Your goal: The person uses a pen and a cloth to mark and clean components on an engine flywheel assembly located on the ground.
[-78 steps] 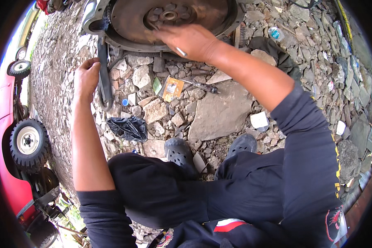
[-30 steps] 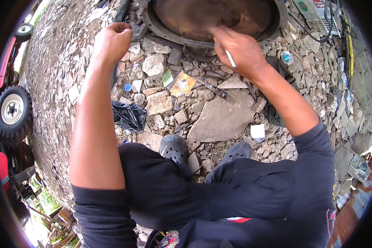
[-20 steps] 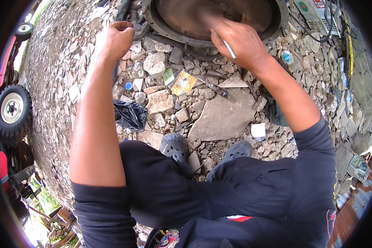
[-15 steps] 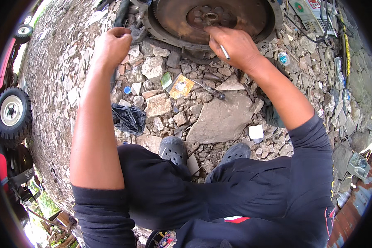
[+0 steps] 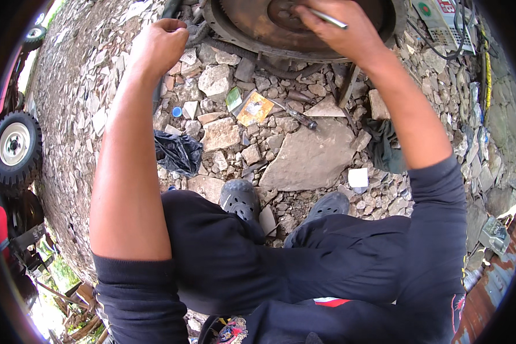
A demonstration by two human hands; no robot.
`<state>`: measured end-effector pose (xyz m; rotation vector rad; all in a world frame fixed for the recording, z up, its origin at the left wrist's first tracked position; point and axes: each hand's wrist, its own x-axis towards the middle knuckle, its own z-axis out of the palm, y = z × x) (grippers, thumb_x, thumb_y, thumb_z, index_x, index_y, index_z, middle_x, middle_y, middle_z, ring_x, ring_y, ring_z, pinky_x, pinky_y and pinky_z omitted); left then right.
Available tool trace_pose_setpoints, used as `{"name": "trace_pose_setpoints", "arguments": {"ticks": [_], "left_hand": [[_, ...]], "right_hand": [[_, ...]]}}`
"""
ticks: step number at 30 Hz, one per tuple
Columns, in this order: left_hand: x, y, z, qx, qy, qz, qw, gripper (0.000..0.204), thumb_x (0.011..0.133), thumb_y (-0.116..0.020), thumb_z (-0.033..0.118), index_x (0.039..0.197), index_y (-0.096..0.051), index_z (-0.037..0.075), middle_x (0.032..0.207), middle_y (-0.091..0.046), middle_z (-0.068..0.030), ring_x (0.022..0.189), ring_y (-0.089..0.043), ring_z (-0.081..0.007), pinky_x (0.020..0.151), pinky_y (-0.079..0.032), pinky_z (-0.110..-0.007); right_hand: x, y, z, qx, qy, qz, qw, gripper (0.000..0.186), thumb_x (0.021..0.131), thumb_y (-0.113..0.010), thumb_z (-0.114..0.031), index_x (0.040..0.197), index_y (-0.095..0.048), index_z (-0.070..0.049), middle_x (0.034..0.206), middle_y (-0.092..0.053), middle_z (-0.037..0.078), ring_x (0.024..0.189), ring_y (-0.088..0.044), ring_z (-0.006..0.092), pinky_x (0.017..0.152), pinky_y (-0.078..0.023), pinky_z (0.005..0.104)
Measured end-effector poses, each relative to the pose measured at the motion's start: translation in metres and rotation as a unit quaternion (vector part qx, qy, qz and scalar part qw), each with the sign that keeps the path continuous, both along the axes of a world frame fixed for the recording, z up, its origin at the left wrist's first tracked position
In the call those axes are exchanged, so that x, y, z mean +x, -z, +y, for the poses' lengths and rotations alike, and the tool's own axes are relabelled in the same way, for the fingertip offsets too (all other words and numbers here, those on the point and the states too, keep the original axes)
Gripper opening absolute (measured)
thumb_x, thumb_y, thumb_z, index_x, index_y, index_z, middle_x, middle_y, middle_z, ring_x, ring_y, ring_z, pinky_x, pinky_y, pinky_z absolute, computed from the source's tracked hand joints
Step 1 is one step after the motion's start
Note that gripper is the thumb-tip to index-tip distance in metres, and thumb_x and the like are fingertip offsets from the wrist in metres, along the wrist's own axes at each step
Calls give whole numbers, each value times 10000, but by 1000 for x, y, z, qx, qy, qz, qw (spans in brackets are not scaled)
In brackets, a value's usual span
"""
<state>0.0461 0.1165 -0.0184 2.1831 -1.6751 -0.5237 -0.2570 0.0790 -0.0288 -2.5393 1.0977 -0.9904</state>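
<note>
A round, brown, rust-tinted flywheel point(image 5: 246, 28) lies in a grey metal housing at the top, partly cut off by the edge. My right hand point(image 5: 339, 35) is closed on a slim pale rod point(image 5: 328, 18). Its fingertips are at the flywheel's hub, and the rod's free end points right and toward me. To the left, my left hand point(image 5: 161, 46) has its fingers curled together beside the housing. Near its fingertips runs a dark hose point(image 5: 198, 34). Whether anything is in those fingers is hidden.
Rubble covers the ground, with a large flat stone point(image 5: 309, 157) before my shoes. A dark metal tool point(image 5: 299, 116), a yellow packet point(image 5: 254, 109) and a black plastic bag point(image 5: 178, 152) lie on it. Cables cross a pale box point(image 5: 441, 23) at right; a wheeled vehicle's tire point(image 5: 17, 146) stands left.
My right hand has moved up and slightly right in view; the rod in it has tilted flatter. My left hand is slightly higher, still curled. The flywheel sits higher in the picture.
</note>
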Motion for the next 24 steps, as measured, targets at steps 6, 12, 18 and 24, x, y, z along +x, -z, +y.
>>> {"name": "trace_pose_setpoints", "arguments": {"ticks": [6, 12, 18, 24], "left_hand": [[8, 1, 0, -8, -2, -7, 1000, 369, 841, -583, 258, 1142, -686, 71, 980, -700, -99, 893, -630, -177, 845, -471, -307], [-1, -4, -1, 4, 7, -4, 1000, 387, 844, -579, 267, 1169, -675, 79, 1023, -702, -106, 942, -639, -199, 880, -466, -316], [12, 2, 2, 4, -13, 15, 1000, 396, 815, -574, 268, 1150, -681, 85, 989, -705, -121, 935, -648, -207, 872, -477, -322], [20, 0, 3, 7, -16, 35, 999, 393, 828, -573, 253, 1159, -672, 64, 1028, -695, -120, 957, -629, -195, 886, -462, -316]], "right_hand": [[17, -21, 14, 35, -20, -85, 996, 144, 892, -621, -146, 867, -630, -5, 730, -596, 189, 625, -605, 278, 584, -465, 363], [9, -6, -4, 52, -4, -47, 998, 128, 892, -612, -138, 867, -617, -13, 716, -594, 181, 613, -602, 296, 578, -464, 366], [22, -5, -4, 74, 6, -48, 996, 129, 885, -604, -135, 856, -628, -12, 708, -605, 176, 620, -613, 297, 586, -476, 364], [28, -15, 5, 50, 3, -69, 996, 169, 876, -583, -163, 852, -624, -1, 721, -615, 193, 666, -638, 335, 607, -495, 395]]}}
